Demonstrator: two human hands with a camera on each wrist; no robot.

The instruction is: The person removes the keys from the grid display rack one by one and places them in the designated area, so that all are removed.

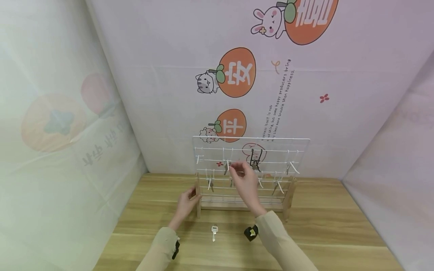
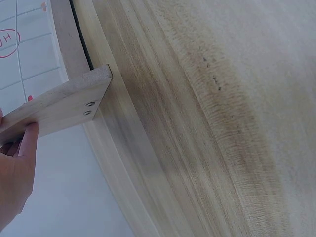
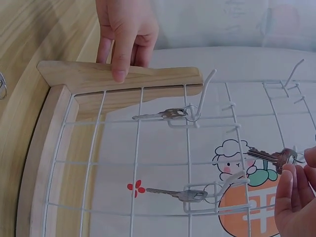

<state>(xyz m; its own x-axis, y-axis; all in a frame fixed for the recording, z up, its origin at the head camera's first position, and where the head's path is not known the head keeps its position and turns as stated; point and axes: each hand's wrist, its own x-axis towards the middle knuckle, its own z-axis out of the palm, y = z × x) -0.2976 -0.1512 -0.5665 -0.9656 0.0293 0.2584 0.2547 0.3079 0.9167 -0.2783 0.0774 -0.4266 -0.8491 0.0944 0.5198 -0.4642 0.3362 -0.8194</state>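
A white wire grid rack (image 1: 251,138) stands on wooden side posts, with keys hanging from several of its hooks. My left hand (image 1: 186,205) grips the left wooden post (image 3: 148,75), thumb on the near face. At the upper part of the grid, my right hand (image 1: 246,184) pinches a key (image 3: 282,160) by its ring end beside a white hook. Two other keys hang lower in the right wrist view: one key (image 3: 163,114) close to the post, another key (image 3: 177,194) further in. Only part of the right hand shows there, at the right edge.
A loose key (image 1: 214,232) lies on the wooden table (image 1: 322,226) in front of the rack. Black hooks (image 1: 255,162) hold a key near the grid's middle. Behind stands a white wall sheet (image 1: 169,113) with orange fruit drawings; more sheets hang at both sides.
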